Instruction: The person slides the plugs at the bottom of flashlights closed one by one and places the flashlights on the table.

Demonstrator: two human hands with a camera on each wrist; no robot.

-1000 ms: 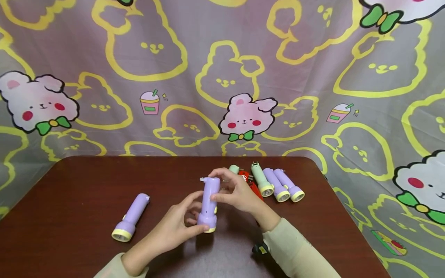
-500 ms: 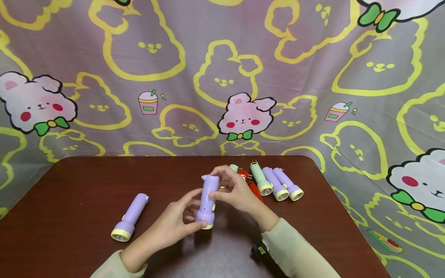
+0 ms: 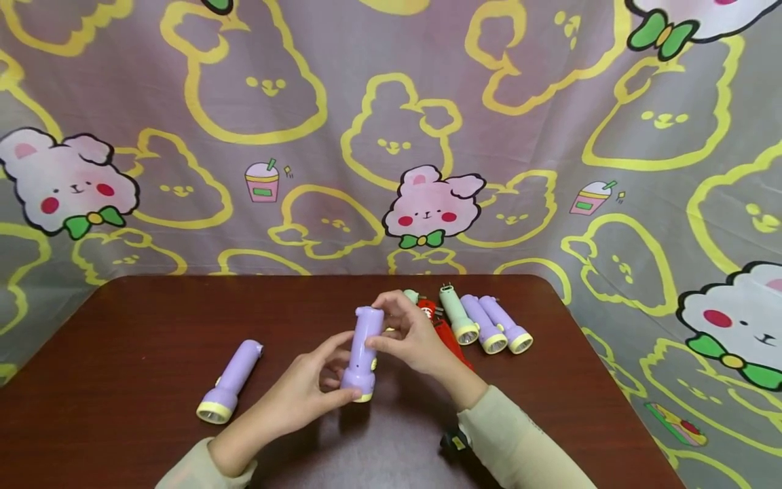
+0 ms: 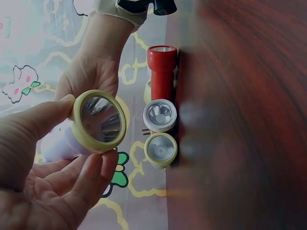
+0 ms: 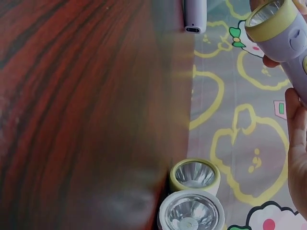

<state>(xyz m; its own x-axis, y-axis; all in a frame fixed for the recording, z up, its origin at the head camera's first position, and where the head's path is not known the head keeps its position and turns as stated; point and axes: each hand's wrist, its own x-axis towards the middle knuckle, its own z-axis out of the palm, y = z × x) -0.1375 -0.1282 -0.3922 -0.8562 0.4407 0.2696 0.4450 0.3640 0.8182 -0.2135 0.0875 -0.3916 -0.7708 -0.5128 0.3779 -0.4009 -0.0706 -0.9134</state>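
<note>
In the head view my hands share a pale purple flashlight (image 3: 366, 339) with a cream-yellow rim, held nearly upright above the brown table. My left hand (image 3: 296, 394) grips the lamp end, thumb in front near the rim and fingers behind. The right hand (image 3: 418, 336) pinches the body higher up, between thumb and fingers. A small tab juts from the flashlight's top left. The left wrist view looks into its reflector (image 4: 101, 119), which points toward that camera. From the right wrist, the flashlight's yellow rim (image 5: 271, 24) shows at the upper right.
Another purple flashlight (image 3: 231, 382) lies on the table (image 3: 153, 326) at the left. Behind the right hand are a green flashlight (image 3: 458, 314), two purple ones (image 3: 507, 324) and red ones (image 3: 451, 343). A black object (image 3: 454, 441) sits by the right sleeve. A patterned curtain (image 3: 342, 156) hangs behind.
The held flashlight has shifted slightly left and up in the head view, both hands moving with it. Their grips look the same.
</note>
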